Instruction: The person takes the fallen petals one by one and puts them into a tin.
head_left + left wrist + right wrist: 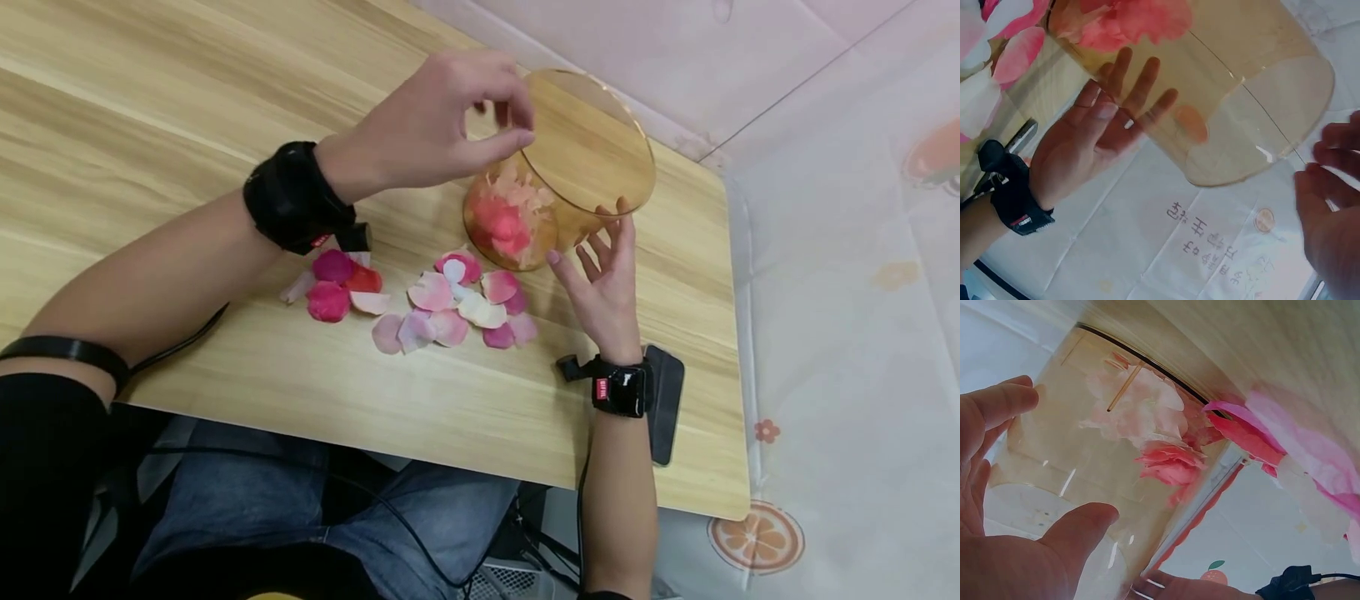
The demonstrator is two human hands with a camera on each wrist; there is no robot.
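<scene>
An amber see-through jar [577, 158] leans tilted on the wooden table [150, 125], its mouth turned up and to the right. Pink and red petals [506, 221] lie in its lower end. My left hand [510, 125] pinches the jar's rim from above; in the left wrist view its fingertips [1325, 147] close on that edge. My right hand [592, 237] is spread flat against the jar's near side, and it shows through the jar wall [1241, 94] as an open palm [1122, 94]. Its thumb [1079, 531] rests on the jar [1085, 462].
Several loose pink, red and white petals [450, 300] lie scattered on the table in front of the jar. A black phone-like slab [666, 400] sits by my right wrist. The table's right edge [738, 350] is close, with a patterned floor sheet [847, 333] beyond.
</scene>
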